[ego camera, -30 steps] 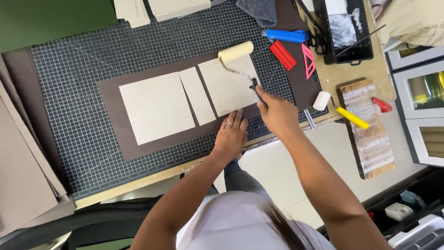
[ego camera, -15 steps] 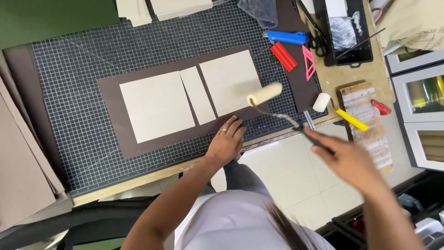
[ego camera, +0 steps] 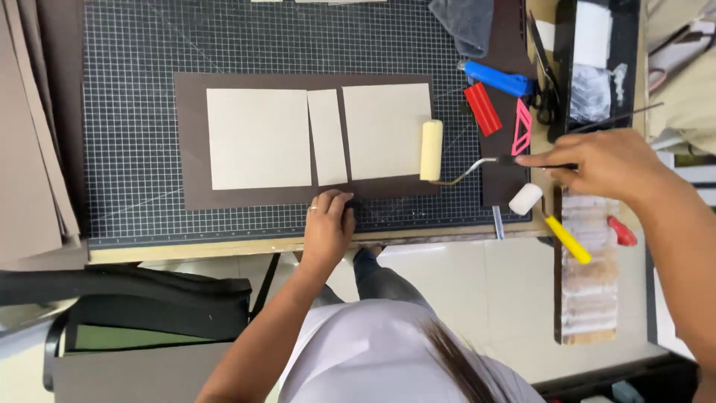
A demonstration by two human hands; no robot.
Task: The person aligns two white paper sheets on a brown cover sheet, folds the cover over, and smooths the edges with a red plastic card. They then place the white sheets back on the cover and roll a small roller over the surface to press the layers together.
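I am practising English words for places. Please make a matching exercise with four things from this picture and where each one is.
1. paint roller
2. left hand
3. yellow tool
4. red block

a. pressing the brown sheet's near edge
b. held by the right hand
c. beside the pink triangle
d. below the white cap

Pairs: 1-b, 2-a, 3-d, 4-c
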